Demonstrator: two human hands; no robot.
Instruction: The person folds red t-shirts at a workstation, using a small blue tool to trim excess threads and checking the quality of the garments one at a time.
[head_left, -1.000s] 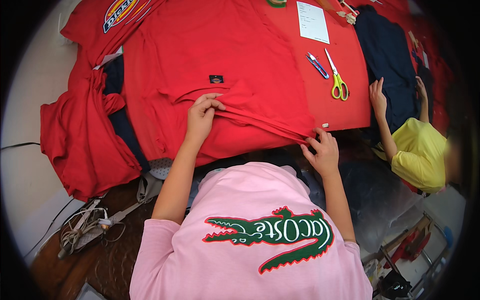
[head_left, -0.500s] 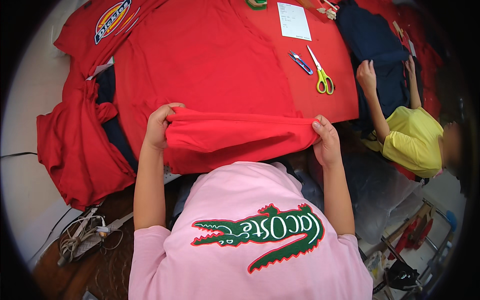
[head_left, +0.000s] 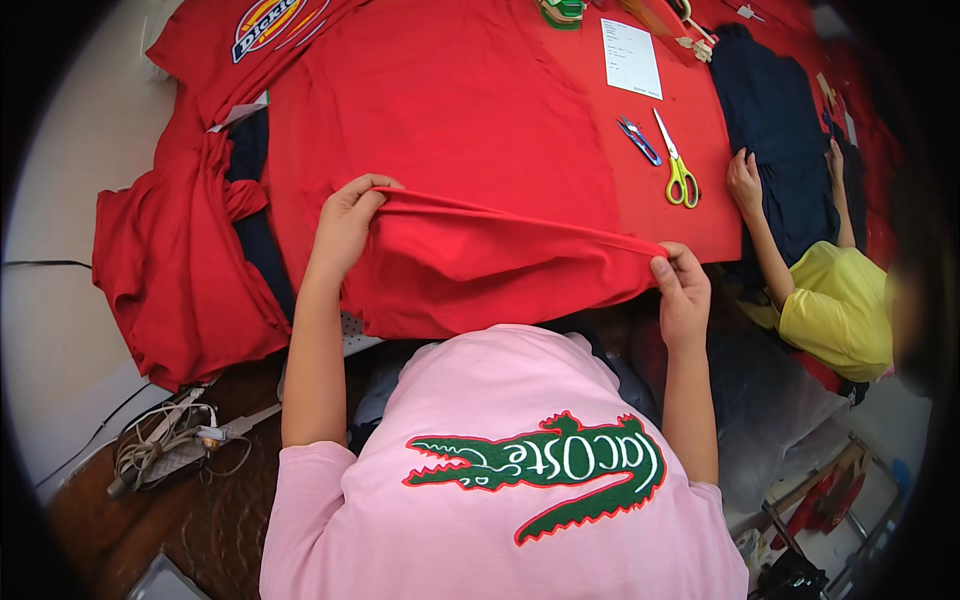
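A red knit garment (head_left: 470, 130) lies spread over the table, its near end lifted toward me. My left hand (head_left: 352, 222) pinches one end of the stretched hem, fingers closed on the fabric. The other end is gripped by my right hand (head_left: 684, 296), thumb on top. Between the two hands the edge runs taut and slopes down to the right, with loose cloth hanging in folds below it. Right of the garment lie yellow-handled scissors (head_left: 682, 186) and small blue thread snips (head_left: 640, 141), both untouched.
A white printed sheet (head_left: 632, 62) lies beyond the scissors. Piled red garments (head_left: 180, 270) hang off the table's left side. On the right, a co-worker in a yellow top (head_left: 835, 310) handles a dark navy garment (head_left: 780, 110). Tangled cords and a power strip (head_left: 180, 450) sit lower left.
My left hand has risen and moved right, tilting the stretched hem down to the right. My right hand has shifted slightly right and down. The whole view has shifted a little.
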